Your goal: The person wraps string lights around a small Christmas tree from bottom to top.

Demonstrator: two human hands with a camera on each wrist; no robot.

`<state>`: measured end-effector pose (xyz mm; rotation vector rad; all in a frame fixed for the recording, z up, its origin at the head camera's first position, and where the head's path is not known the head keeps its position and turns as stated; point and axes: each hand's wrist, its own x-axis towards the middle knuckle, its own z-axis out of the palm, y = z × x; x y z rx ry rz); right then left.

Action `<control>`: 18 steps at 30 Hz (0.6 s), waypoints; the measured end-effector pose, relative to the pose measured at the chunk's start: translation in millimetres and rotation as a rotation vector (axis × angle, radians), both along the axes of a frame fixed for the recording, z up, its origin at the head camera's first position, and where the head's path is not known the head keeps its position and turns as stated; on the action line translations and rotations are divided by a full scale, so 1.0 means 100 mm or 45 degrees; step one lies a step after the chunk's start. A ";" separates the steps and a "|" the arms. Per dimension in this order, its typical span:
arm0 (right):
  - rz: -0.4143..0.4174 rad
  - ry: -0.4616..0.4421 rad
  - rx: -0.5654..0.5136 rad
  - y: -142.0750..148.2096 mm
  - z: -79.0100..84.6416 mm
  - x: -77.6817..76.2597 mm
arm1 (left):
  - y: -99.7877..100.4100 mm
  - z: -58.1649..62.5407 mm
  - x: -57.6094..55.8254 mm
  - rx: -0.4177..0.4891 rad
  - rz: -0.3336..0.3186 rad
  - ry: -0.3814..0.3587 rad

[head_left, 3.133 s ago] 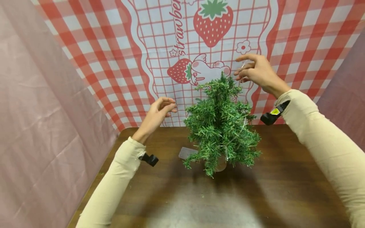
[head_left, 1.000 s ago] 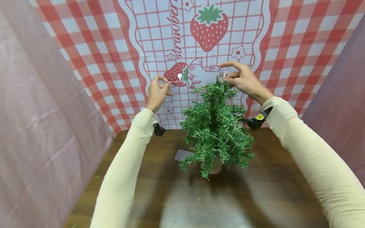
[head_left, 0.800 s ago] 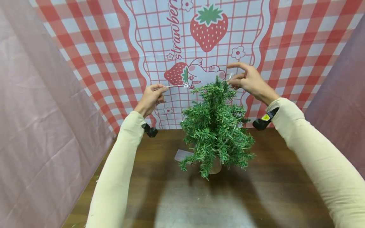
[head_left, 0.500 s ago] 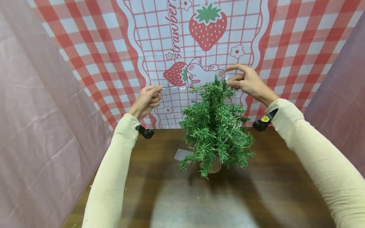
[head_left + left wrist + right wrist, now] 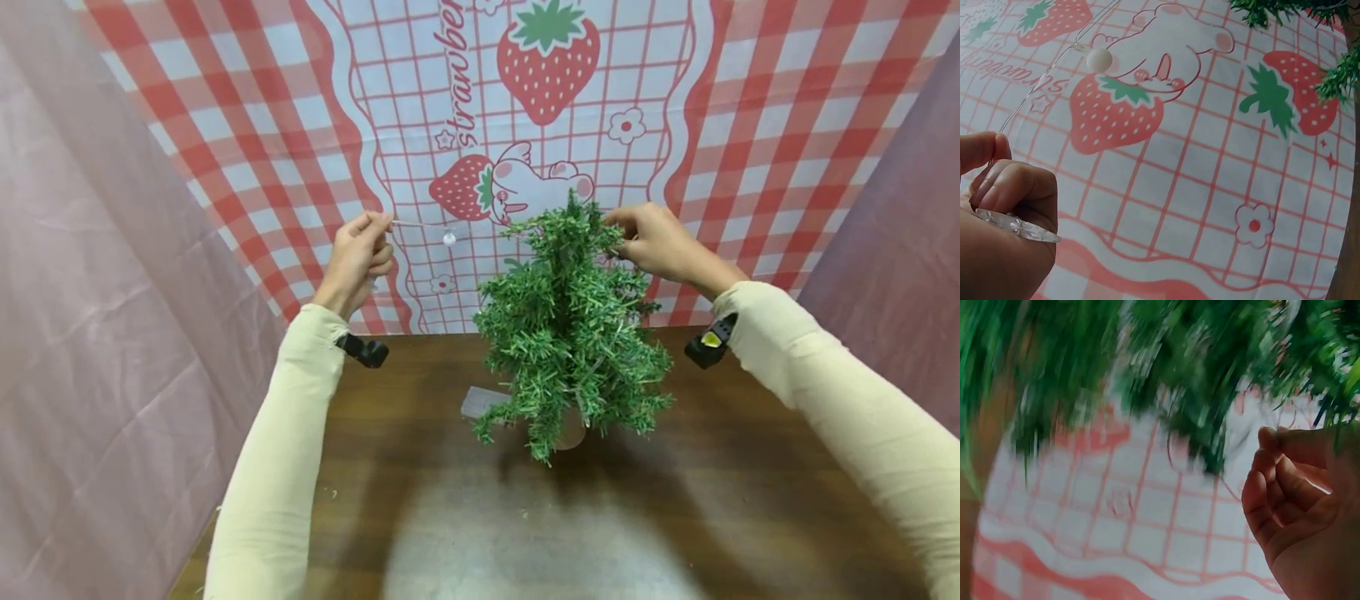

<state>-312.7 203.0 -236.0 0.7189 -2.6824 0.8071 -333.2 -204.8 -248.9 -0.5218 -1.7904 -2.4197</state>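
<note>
My left hand [image 5: 358,258] is left of the small artificial Christmas tree [image 5: 570,333], pinching the thin wire of a string of lights [image 5: 1032,94]. A round white bulb [image 5: 1099,60] hangs from this wire, between the hand and the treetop. In the left wrist view, a clear, pointed crystal-like piece [image 5: 1017,226] lies against the curled fingers. My right hand [image 5: 651,242] is at the tree's upper right side, its fingertips partly behind twigs. In the blurred right wrist view, the thumb and index finger of that right hand [image 5: 1297,494] meet on a thin, faint strand.
A flat, translucent plastic piece [image 5: 483,402] lies on the brown wooden table [image 5: 465,533], left of the tree's base [image 5: 570,433]. A checked strawberry-print cloth [image 5: 420,108] hangs close behind. Pink curtains [image 5: 127,317] stand at both sides.
My left hand rises, then draws left, pulling the wire and its white bulb away from the treetop. My right hand moves from above and beside the treetop down to the upper right twigs.
</note>
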 end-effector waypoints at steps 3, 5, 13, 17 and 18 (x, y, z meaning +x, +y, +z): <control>0.032 -0.082 -0.085 0.01 -0.04 0.02 | -0.05 0.00 0.04 -0.007 0.006 0.016; 0.034 -0.143 -0.137 0.02 -0.07 0.02 | -0.07 -0.01 0.07 -0.040 0.009 0.033; -0.034 -0.102 -0.119 0.01 -0.08 0.04 | -0.15 -0.15 0.13 -0.228 0.076 0.013; -0.153 0.121 -0.130 -0.05 -0.06 0.04 | -0.11 -0.27 0.11 -0.347 0.172 0.002; -0.174 0.157 -0.147 -0.06 -0.06 0.04 | -0.10 -0.30 0.10 -0.386 0.202 0.007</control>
